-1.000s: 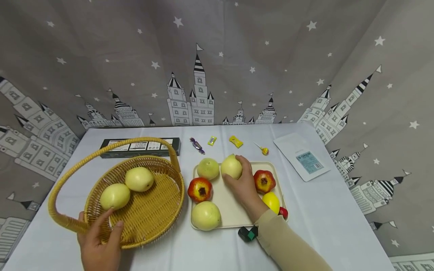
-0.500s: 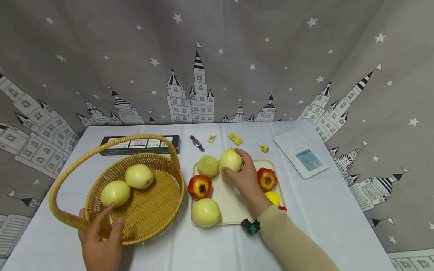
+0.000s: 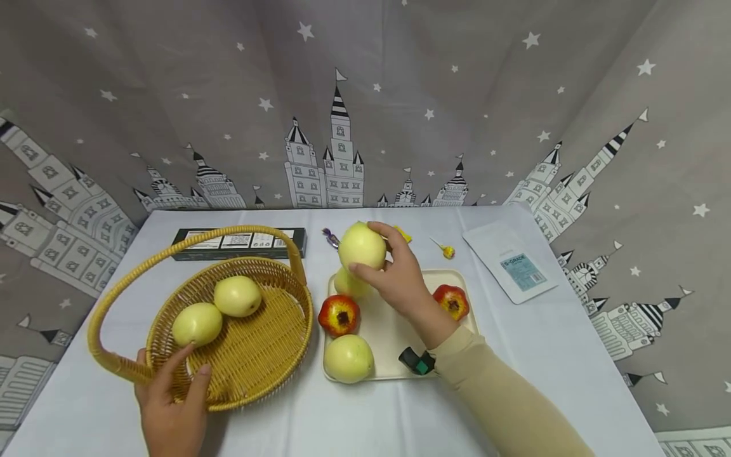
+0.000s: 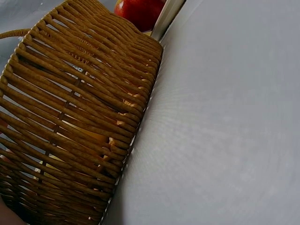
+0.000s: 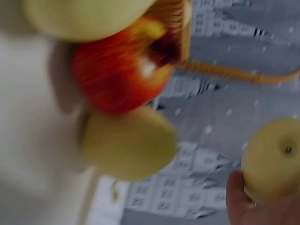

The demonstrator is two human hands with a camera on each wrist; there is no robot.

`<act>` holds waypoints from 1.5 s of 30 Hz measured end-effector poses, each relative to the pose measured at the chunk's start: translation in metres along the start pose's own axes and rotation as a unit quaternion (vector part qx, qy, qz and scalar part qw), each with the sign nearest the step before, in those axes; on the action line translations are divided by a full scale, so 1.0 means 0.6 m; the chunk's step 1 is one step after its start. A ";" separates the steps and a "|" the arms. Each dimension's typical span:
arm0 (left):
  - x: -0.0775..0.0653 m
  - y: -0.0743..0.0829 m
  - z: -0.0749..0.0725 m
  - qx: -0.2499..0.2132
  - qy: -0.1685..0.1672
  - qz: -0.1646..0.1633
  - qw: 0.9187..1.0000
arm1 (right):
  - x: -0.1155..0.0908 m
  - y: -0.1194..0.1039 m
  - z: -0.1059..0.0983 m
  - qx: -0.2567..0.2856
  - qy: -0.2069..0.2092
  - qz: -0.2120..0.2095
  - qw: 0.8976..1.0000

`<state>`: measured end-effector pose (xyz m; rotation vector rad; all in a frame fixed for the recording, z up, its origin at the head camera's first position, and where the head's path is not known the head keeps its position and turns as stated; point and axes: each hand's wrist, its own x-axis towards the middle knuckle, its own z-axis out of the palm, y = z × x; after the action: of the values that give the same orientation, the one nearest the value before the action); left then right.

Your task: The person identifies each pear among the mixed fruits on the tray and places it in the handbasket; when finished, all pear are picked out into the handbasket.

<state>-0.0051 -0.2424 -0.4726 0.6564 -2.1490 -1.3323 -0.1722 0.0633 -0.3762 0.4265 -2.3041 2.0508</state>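
Observation:
My right hand holds a pale yellow-green pear above the back of a cream tray. In the right wrist view the held pear shows its dark end, with a fingertip against its side. On the tray lie another pear, a partly covered one, and two red-yellow pomegranates. My left hand grips the near-left rim of a wicker basket, its index fingertip at one of two pears inside. The left wrist view mostly shows the basket's woven side.
The basket's tall arched handle rises at its left and back. Behind it lies a dark flat box. Beyond the tray are a purple wrapped candy, a yellow candy and a lollipop. A white pouch lies at right.
My right hand has lifted the pear off the tray and carried it leftward. My forearm now covers the yellow fruit and the red one at the tray's right. The left hand stays at the basket.

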 end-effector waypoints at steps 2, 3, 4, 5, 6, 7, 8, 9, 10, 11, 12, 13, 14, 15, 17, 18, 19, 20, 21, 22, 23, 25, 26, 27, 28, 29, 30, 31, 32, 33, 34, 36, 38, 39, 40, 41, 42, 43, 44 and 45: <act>0.000 0.001 0.000 -0.001 0.000 -0.001 1.000 | -0.003 -0.015 0.017 0.001 -0.038 -0.023 0.999; 0.000 0.002 0.000 -0.003 0.001 -0.002 1.000 | -0.005 -0.021 0.026 0.000 -0.058 -0.032 0.998; -0.001 0.003 0.000 -0.003 0.000 -0.003 1.000 | -0.007 -0.028 0.036 -0.002 -0.078 -0.041 0.996; -0.001 0.003 0.000 -0.003 0.000 -0.004 1.000 | -0.008 -0.035 0.047 -0.008 -0.097 -0.051 0.994; -0.001 0.003 0.000 -0.002 0.001 -0.003 1.000 | -0.009 -0.041 0.058 -0.010 -0.115 -0.057 0.992; 0.000 0.004 0.000 -0.002 0.001 -0.002 1.000 | -0.009 -0.048 0.071 -0.017 -0.133 -0.063 0.989; 0.000 0.004 0.000 0.000 0.002 -0.002 1.000 | -0.008 -0.053 0.083 -0.022 -0.151 -0.069 0.986; 0.000 0.004 0.001 0.002 0.002 -0.001 1.000 | -0.007 -0.058 0.097 -0.036 -0.167 -0.079 0.982; 0.001 0.005 0.002 0.004 0.001 -0.003 1.000 | -0.005 -0.063 0.110 -0.050 -0.181 -0.091 0.978; 0.000 0.005 0.003 0.006 0.000 -0.007 1.000 | -0.003 -0.066 0.124 -0.065 -0.194 -0.102 0.974; 0.000 0.006 0.004 0.008 -0.002 -0.009 1.000 | -0.002 -0.069 0.137 -0.076 -0.206 -0.109 0.970; -0.001 0.006 0.006 0.012 -0.004 -0.013 1.000 | -0.002 -0.070 0.150 -0.092 -0.217 -0.118 0.965; -0.002 0.006 0.007 0.014 -0.006 -0.016 1.000 | -0.002 -0.070 0.163 -0.107 -0.225 -0.130 0.960; -0.003 0.005 0.008 0.013 -0.007 -0.017 1.000 | -0.003 -0.070 0.176 -0.123 -0.230 -0.138 0.955; -0.003 0.005 0.010 0.011 -0.009 -0.013 1.000 | -0.005 -0.067 0.199 -0.143 -0.242 -0.136 0.950; -0.003 0.005 0.010 0.009 -0.010 -0.009 1.000 | -0.006 -0.064 0.211 -0.153 -0.247 -0.132 0.948; -0.002 0.005 0.009 0.009 -0.010 -0.006 1.000 | -0.006 -0.061 0.223 -0.166 -0.249 -0.128 0.945; -0.002 0.005 0.009 0.008 -0.009 -0.004 1.000 | -0.005 -0.057 0.235 -0.176 -0.253 -0.122 0.943; -0.001 0.005 0.008 0.009 -0.008 0.000 1.000 | -0.004 -0.052 0.247 -0.187 -0.259 -0.112 0.941; 0.000 0.006 0.007 0.010 -0.008 0.002 1.000 | -0.004 -0.047 0.259 -0.203 -0.266 -0.104 0.937; 0.000 0.006 0.007 0.012 -0.007 0.002 1.000 | -0.003 -0.042 0.270 -0.221 -0.273 -0.099 0.931; 0.000 0.006 0.007 0.011 -0.005 0.001 1.000 | -0.002 -0.033 0.288 -0.269 -0.290 -0.091 0.914; 0.000 0.006 0.007 0.010 -0.005 0.001 1.000 | -0.003 -0.029 0.295 -0.292 -0.299 -0.083 0.905; 0.000 0.006 0.007 0.009 -0.005 0.001 1.000 | -0.003 -0.025 0.302 -0.315 -0.305 -0.078 0.895; -0.001 0.006 0.008 0.008 -0.004 0.000 1.000 | -0.004 -0.023 0.307 -0.334 -0.311 -0.075 0.887; -0.002 0.006 0.008 0.008 -0.002 0.000 1.000 | -0.005 -0.021 0.311 -0.350 -0.314 -0.070 0.880; -0.002 0.005 0.008 0.006 -0.001 0.001 1.000 | -0.006 -0.019 0.315 -0.364 -0.316 -0.063 0.874; -0.003 0.005 0.007 0.006 -0.001 0.001 1.000 | -0.007 -0.018 0.319 -0.378 -0.317 -0.060 0.868; -0.003 0.005 0.006 0.006 0.003 0.005 1.000 | -0.008 -0.017 0.321 -0.388 -0.318 -0.058 0.863; -0.002 0.005 0.005 0.005 0.006 0.007 1.000 | -0.009 -0.016 0.323 -0.397 -0.319 -0.058 0.859; -0.002 0.004 0.003 0.004 0.009 0.009 1.000 | -0.010 -0.016 0.325 -0.406 -0.321 -0.057 0.853; -0.002 0.004 0.001 0.002 0.013 0.008 1.000 | -0.013 -0.013 0.326 -0.423 -0.326 -0.053 0.844; -0.002 0.005 -0.001 0.004 0.015 0.005 1.000 | -0.015 -0.010 0.328 -0.433 -0.330 -0.051 0.837; -0.001 0.005 -0.002 0.004 0.016 0.002 1.000 | -0.016 -0.008 0.329 -0.435 -0.332 -0.050 0.835; -0.002 0.006 -0.002 0.005 0.015 -0.002 1.000 | -0.018 -0.006 0.329 -0.438 -0.332 -0.050 0.834; -0.002 0.006 -0.002 0.006 0.015 -0.004 1.000 | -0.019 -0.003 0.329 -0.441 -0.334 -0.050 0.832; -0.002 0.007 -0.002 0.007 0.015 -0.006 1.000 | -0.021 -0.001 0.330 -0.443 -0.336 -0.051 0.830; -0.002 0.007 -0.002 0.006 0.014 -0.008 1.000 | -0.022 0.001 0.331 -0.446 -0.338 -0.052 0.827; -0.003 0.008 -0.002 0.005 0.014 -0.009 1.000 | -0.024 0.003 0.332 -0.450 -0.340 -0.053 0.824; -0.003 0.008 -0.002 0.006 0.013 -0.011 1.000 | -0.025 0.004 0.332 -0.453 -0.342 -0.053 0.822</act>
<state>-0.0038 -0.2399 -0.4682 0.7005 -2.1375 -1.3155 -0.1264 -0.1288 -0.4081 1.2860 -3.1337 0.5504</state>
